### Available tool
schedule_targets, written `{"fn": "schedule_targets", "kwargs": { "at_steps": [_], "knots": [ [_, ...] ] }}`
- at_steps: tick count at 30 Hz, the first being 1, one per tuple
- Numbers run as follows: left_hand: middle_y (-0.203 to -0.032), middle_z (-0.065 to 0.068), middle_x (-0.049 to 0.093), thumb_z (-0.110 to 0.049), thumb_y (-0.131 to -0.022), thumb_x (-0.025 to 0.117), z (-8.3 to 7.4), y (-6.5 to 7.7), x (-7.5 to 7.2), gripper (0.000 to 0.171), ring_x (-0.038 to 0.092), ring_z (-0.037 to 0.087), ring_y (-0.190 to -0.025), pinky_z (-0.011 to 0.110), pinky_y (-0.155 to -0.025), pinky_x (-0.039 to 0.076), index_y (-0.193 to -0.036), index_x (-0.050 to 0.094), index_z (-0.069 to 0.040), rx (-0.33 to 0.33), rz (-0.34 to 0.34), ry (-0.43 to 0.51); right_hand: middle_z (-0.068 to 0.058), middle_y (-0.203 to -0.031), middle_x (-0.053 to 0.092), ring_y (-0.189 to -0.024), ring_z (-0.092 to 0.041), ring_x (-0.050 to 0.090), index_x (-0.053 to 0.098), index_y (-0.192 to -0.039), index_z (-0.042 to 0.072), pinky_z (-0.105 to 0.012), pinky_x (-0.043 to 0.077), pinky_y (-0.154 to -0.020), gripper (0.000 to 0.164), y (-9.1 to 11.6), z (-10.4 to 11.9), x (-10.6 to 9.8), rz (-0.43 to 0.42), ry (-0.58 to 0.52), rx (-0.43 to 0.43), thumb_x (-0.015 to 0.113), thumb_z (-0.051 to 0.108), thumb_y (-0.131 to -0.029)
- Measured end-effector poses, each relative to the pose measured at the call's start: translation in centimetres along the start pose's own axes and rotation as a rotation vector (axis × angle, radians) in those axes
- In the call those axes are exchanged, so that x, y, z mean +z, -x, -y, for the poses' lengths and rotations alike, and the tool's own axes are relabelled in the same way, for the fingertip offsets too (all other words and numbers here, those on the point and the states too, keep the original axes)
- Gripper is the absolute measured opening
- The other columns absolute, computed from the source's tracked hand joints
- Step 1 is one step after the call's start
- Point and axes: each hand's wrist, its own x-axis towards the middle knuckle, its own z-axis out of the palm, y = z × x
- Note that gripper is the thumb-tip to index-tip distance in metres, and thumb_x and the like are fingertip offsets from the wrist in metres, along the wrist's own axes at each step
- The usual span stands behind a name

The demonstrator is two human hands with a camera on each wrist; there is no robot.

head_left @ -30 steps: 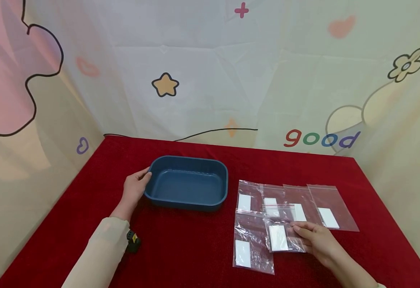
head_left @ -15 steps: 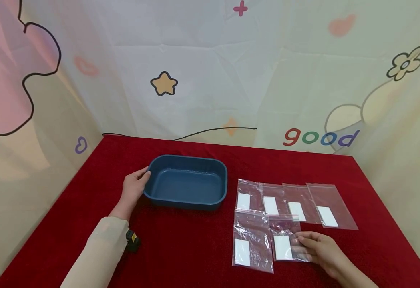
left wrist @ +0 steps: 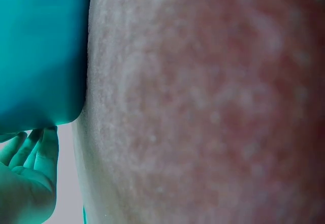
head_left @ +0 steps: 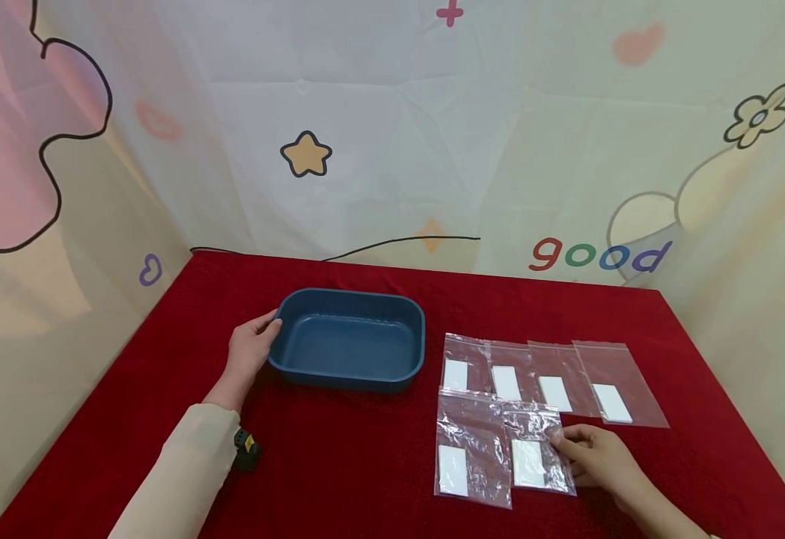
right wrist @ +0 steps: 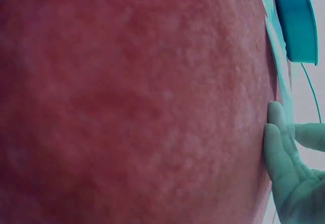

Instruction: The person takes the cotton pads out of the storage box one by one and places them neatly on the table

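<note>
In the head view my left hand (head_left: 251, 344) grips the left end of a dark blue rectangular basin (head_left: 348, 382), thumb at the rim. In the left wrist view its fingers (left wrist: 46, 153) meet the basin's outer wall (left wrist: 40, 56). My right hand (head_left: 604, 460) pinches the right edge of a clear zip-lock bag (head_left: 557, 471) with a white card-like piece (head_left: 528, 463) inside. That bag lies beside another front zip-lock bag (head_left: 486, 468), slightly overlapping it. The right wrist view shows the bag's edge (right wrist: 279, 56) between thumb and fingers (right wrist: 279, 153).
Several similar zip-lock bags (head_left: 641, 374) with white pieces form a back row, partly overlapping. A red cloth (head_left: 338, 464) covers the table. A printed curtain (head_left: 392, 150) hangs behind and at both sides. A small black device (head_left: 246, 449) sits at the left wrist.
The right hand has brought its bag down toward me and slightly right, off the back-row bags it partly covered. The left hand and basin have stayed in place.
</note>
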Motion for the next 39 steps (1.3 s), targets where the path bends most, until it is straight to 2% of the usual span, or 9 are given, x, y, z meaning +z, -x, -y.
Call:
{"fn": "schedule_targets", "kwargs": {
  "at_steps": [5, 14, 24, 34, 39],
  "knots": [
    [-0.158, 0.020, 0.046, -0.020, -0.109, 0.050, 0.0, 0.2, 0.2, 0.047, 0.046, 0.035, -0.146, 0.049, -0.119, 0.043, -0.152, 0.047, -0.002, -0.001, 0.007, -0.018, 0.000, -0.075, 0.068, -0.062, -0.013, 0.067, 0.061, -0.116, -0.015, -0.033, 0.062, -0.059, 0.038, 0.1, 0.1, -0.3, 0.036, 0.049, -0.003, 0.061, 0.020, -0.102],
    [-0.159, 0.020, 0.045, -0.021, -0.109, 0.050, 0.2, 0.4, -0.1, 0.047, 0.047, 0.036, -0.146, 0.049, -0.118, 0.044, -0.153, 0.046, -0.003, -0.012, 0.020, -0.022, 0.000, -0.067, 0.064, -0.055, -0.013, 0.063, 0.062, -0.109, -0.010, -0.030, 0.057, -0.053, 0.033, 0.3, 0.4, -0.7, 0.064, 0.102, 0.013, 0.061, 0.022, -0.103],
    [-0.159, 0.019, 0.046, -0.021, -0.109, 0.049, 0.3, 0.2, 0.0, 0.047, 0.048, 0.036, -0.144, 0.049, -0.117, 0.044, -0.153, 0.046, -0.004, -0.001, 0.024, -0.053, 0.001, -0.064, 0.064, -0.053, -0.012, 0.063, 0.059, -0.106, -0.008, -0.030, 0.056, -0.053, 0.027, 0.0, 0.1, -0.8, 0.070, 0.138, -0.010, 0.066, 0.017, -0.099],
    [-0.158, 0.020, 0.046, -0.022, -0.109, 0.048, 0.0, -0.1, -0.1, 0.049, 0.051, 0.036, -0.141, 0.049, -0.116, 0.046, -0.154, 0.044, -0.002, 0.024, 0.052, -0.102, -0.001, -0.060, 0.064, -0.048, -0.014, 0.062, 0.056, -0.100, -0.004, -0.032, 0.056, -0.049, 0.026, -0.2, -0.1, -0.3, 0.028, 0.203, -0.063, 0.074, 0.014, -0.092],
    [-0.158, 0.021, 0.046, -0.023, -0.110, 0.047, 0.2, -0.3, 0.0, 0.050, 0.051, 0.037, -0.141, 0.050, -0.116, 0.046, -0.155, 0.043, -0.001, 0.034, 0.068, -0.116, -0.001, -0.059, 0.062, -0.048, -0.012, 0.061, 0.053, -0.096, -0.002, -0.030, 0.056, -0.049, 0.027, -0.6, -0.2, -0.6, 0.043, 0.170, -0.025, 0.074, 0.015, -0.093]
  ]
}}
